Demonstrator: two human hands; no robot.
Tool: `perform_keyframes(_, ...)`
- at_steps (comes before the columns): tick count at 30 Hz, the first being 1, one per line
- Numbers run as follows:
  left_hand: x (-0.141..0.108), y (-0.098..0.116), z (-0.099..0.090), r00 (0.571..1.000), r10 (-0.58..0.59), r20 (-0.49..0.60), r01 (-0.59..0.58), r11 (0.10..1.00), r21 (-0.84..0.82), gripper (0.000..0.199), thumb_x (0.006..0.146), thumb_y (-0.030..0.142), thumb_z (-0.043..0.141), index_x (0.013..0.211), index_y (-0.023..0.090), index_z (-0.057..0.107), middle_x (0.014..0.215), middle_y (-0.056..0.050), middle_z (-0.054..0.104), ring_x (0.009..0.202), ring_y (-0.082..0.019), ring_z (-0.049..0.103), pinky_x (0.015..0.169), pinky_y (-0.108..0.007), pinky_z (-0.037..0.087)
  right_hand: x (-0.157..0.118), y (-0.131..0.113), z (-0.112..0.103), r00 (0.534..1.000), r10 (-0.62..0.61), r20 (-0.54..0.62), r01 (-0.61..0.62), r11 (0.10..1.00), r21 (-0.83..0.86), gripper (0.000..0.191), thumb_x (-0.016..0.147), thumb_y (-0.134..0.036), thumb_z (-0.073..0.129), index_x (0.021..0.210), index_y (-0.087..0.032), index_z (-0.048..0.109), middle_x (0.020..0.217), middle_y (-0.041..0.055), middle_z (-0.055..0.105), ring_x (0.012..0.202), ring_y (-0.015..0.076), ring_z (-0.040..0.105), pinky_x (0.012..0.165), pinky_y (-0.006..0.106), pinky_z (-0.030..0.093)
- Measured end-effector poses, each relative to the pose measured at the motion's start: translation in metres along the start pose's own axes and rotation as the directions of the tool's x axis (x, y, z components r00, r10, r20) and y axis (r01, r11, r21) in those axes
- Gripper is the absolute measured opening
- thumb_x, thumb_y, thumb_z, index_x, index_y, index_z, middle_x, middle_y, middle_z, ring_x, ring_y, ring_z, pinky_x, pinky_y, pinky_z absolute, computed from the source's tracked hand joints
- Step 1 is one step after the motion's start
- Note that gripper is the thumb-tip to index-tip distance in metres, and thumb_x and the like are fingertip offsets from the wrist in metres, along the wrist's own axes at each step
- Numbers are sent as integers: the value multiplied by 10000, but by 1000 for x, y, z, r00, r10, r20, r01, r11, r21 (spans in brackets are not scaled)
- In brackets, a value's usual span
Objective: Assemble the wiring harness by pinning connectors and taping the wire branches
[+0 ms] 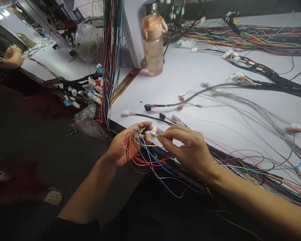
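My left hand [124, 144], palm up, is closed at the fingertips on a small dark connector [143, 130]. Thin wires [140, 160] in red, orange, blue, yellow and grey loop from it across the palm and hang below. To its right, my right hand [187, 144] is pinched, thumb against index finger, close to the left fingertips. Whatever lies in that pinch is too small to make out; a yellow wire passes just below it. A white connector [154, 131] with several wires shows between the two hands, by the table edge.
Wiring harnesses [266, 75] and loose connectors lie across the white table [170, 87]. A water bottle [154, 47] stands at the back. A hanging wire bundle [111, 60] drops at the table's left corner. Another person's hand [13, 55] shows at far left.
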State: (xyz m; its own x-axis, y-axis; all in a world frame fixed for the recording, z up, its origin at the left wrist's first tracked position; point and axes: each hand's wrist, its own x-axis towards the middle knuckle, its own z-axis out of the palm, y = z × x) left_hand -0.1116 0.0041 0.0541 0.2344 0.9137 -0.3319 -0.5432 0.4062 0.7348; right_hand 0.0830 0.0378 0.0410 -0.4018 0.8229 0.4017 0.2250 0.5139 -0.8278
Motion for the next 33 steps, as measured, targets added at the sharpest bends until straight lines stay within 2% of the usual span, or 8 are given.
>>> perform_keyframes(5, -1, -3, 6, 998, -15, -62, 17, 1000, 25, 354, 801, 47, 549, 1148, 67, 611, 1053, -123, 630, 780, -135, 640, 741, -234, 529, -3, 0, -1, 999, 11, 40, -9, 999, -46, 135, 858, -139, 604, 819, -149, 733, 764, 34, 683, 675, 116, 626, 634, 263, 489)
perform_keyframes(10, -1, -8, 0, 994, -49, -101, 61, 992, 111, 428, 804, 52, 600, 1229, 101, 584, 1124, -117, 644, 871, -169, 680, 846, -282, 529, -6, 0, 0, 998, -3, 64, 9, 995, -101, 129, 855, -162, 613, 812, -161, 734, 778, 27, 696, 682, 120, 635, 636, 264, 489)
perform_keyframes(16, -3, -13, -2, 992, 3, -123, 41, 935, 352, 532, 845, 148, 627, 1359, 127, 489, 1250, -130, 609, 996, -203, 664, 935, -332, 515, -5, -3, 0, 994, 17, 107, 1, 985, -173, 135, 851, -184, 609, 810, -188, 738, 770, 14, 699, 675, 121, 633, 615, 262, 479)
perform_keyframes(22, -4, -12, 7, 985, 145, -93, -54, 772, 633, 541, 884, 250, 575, 1395, 126, 446, 1317, -130, 560, 1091, -233, 607, 944, -333, 495, -5, -6, 1, 995, 25, 101, -4, 979, -205, 159, 854, -188, 591, 802, -188, 741, 765, 17, 706, 651, 119, 632, 598, 261, 478)
perform_keyframes(25, -3, -14, 10, 976, 207, -67, -94, 678, 729, 564, 902, 280, 539, 1427, 121, 404, 1259, -126, 587, 1097, -234, 587, 949, -341, 478, -5, -7, 2, 997, 31, 75, -15, 977, -213, 155, 849, -184, 599, 793, -190, 743, 765, 13, 710, 645, 116, 631, 587, 257, 474)
perform_keyframes(29, -1, -21, 8, 971, 235, -45, -101, 576, 811, 630, 933, 337, 480, 1489, 113, 286, 1122, -116, 624, 979, -219, 597, 930, -381, 469, -4, -9, 3, 998, 42, 52, -29, 973, -229, 170, 858, -246, 604, 777, -195, 745, 772, 10, 716, 644, 118, 635, 588, 259, 475)
perform_keyframes(31, 0, -24, 7, 964, 264, -45, -95, 493, 865, 636, 937, 351, 465, 1500, 130, 266, 1087, -108, 621, 974, -227, 585, 949, -404, 451, -4, -9, 4, 998, 49, 42, -36, 967, -252, 182, 857, -247, 593, 769, -198, 744, 766, 12, 714, 643, 121, 634, 592, 263, 475)
perform_keyframes(33, 1, -25, 7, 946, 323, -25, -106, 382, 918, 613, 934, 333, 459, 1493, 147, 288, 1142, -116, 592, 1055, -248, 552, 991, -415, 418, -5, -9, 4, 997, 58, 40, -45, 960, -277, 190, 853, -221, 578, 758, -201, 741, 758, 10, 711, 642, 121, 630, 597, 264, 473)
